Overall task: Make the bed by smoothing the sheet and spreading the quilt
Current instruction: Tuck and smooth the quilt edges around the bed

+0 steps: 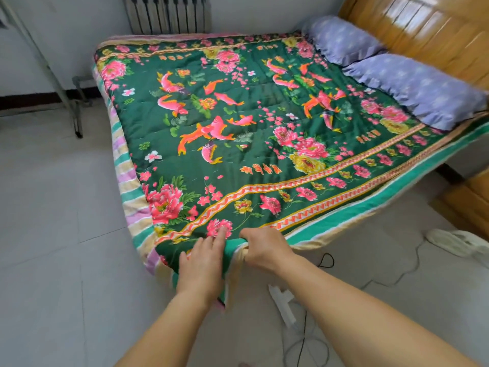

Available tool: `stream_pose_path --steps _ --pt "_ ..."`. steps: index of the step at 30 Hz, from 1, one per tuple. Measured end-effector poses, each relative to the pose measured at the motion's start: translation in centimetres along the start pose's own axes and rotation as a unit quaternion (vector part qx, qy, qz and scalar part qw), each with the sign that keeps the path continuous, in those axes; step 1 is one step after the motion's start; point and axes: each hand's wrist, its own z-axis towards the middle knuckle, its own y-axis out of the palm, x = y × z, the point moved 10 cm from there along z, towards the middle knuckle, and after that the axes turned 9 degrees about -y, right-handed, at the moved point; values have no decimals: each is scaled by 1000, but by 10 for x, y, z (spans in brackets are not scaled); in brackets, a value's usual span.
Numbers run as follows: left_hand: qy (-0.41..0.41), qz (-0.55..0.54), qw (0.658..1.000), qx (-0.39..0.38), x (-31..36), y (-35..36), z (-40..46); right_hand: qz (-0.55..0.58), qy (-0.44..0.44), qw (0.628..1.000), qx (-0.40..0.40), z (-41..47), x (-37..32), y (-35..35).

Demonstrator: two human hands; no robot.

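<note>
1 big dark-green quilt w/ pink peonies, orange-pink fish and zigzag borders [238, 123] covers most of the frame, spread flat over the bed from upper left to right edge; its near corner sits at lower centre, where both hands are. A pastel striped sheet (pink, green, cream bands) [127, 181] shows along the quilt's left side and hangs down at the corner. Glossy orange-brown wooden headboard [434, 30] fills the upper right. 2 lilac pillows w/ pale spots lie against it: far pillow [341, 38] at top, near pillow [423, 88] below it toward the right edge, both touching the quilt's top end. Pale tiled floor [53, 221] takes the left and bottom of the frame. Grey ribbed radiator [169, 14] at top centre by the wall; a thin metal stand [76, 107] at upper left.

Left hand [203, 263], lower centre: fingers straight and together, pressed flat on the quilt corner, tips reaching a pink flower. Right hand [264, 247], just beside it to the right: fingers curled, gripping the quilt's green-and-cream edge, fabric bunched in the fist. White power strip [281, 300] and thin black cable [304, 340] on the floor between the forearms; a white object, blurred, at right edge [455, 242].
</note>
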Motion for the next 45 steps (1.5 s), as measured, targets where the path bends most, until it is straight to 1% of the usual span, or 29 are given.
stream_pose_path --steps 1,2,4,5,8,9,10,11,12,14,15,16,17,19,20,22,23,26,30,35,40,42,43,44,45 --pt "-9 -14 999 38 -2 -8 2 1 -8 1000 4 -1 3 0" --pt "-10 -24 998 60 -3 -14 3 2 -16 1000 2 -2 5 2" --pt "-7 -17 997 79 -1 -22 3 20 -12 1000 -1 -4 12 11" --pt "-7 -7 998 68 3 -19 2 32 -1 999 0 -4 16 15" --pt "-28 -25 999 -34 22 10 -5 65 21 998 8 -1 19 16" --pt "-39 -39 997 -53 27 17 -7 76 19 997 6 1 17 15" --pt "-54 -54 996 -49 30 19 -7 83 15 996 5 3 16 11" --pt "-76 -69 995 -22 27 17 -6 87 10 996 7 4 15 6" --pt "-97 -89 991 27 23 9 -4 90 6 996 13 5 17 0" --pt "-127 -147 973 125 5 -12 -2 100 -4 995 22 6 21 -6" --pt "-129 -163 969 136 -1 -17 0 94 -16 995 20 5 21 -6" --pt "-120 -151 973 127 -4 -23 2 72 -33 997 8 5 21 -4" --pt "-101 -111 983 108 -3 -27 4 31 -54 998 -13 3 19 2" --pt "-44 -2 997 69 4 -34 2 -74 -89 992 -52 -1 18 14" --pt "-14 51 997 51 10 -34 0 -104 -85 989 -63 -1 23 17" --pt "14 122 992 29 13 -33 -7 -101 -56 991 -72 -3 30 12" --pt "18 134 990 31 15 -34 -7 -91 -46 993 -67 -4 33 5" --pt "15 151 988 37 9 -36 -15 -44 -37 998 -28 -15 33 -7" --pt "23 177 984 -14 10 -22 -26 -29 -35 997 -64 -35 26 15" --pt "26 169 985 3 13 -38 -21 -21 -16 999 -41 -32 29 -8" --pt "34 173 983 -40 9 -13 -26 -17 18 997 -70 -35 28 23" --pt "32 167 983 -67 7 1 -26 -25 30 995 -90 -34 30 37" --pt "30 162 982 -95 3 14 -26 -36 31 993 -110 -34 30 46" --pt "29 157 978 -137 -2 28 -27 -44 29 989 -140 -34 30 57" --pt "28 155 968 -194 -10 46 -30 -50 23 983 -177 -35 29 69"
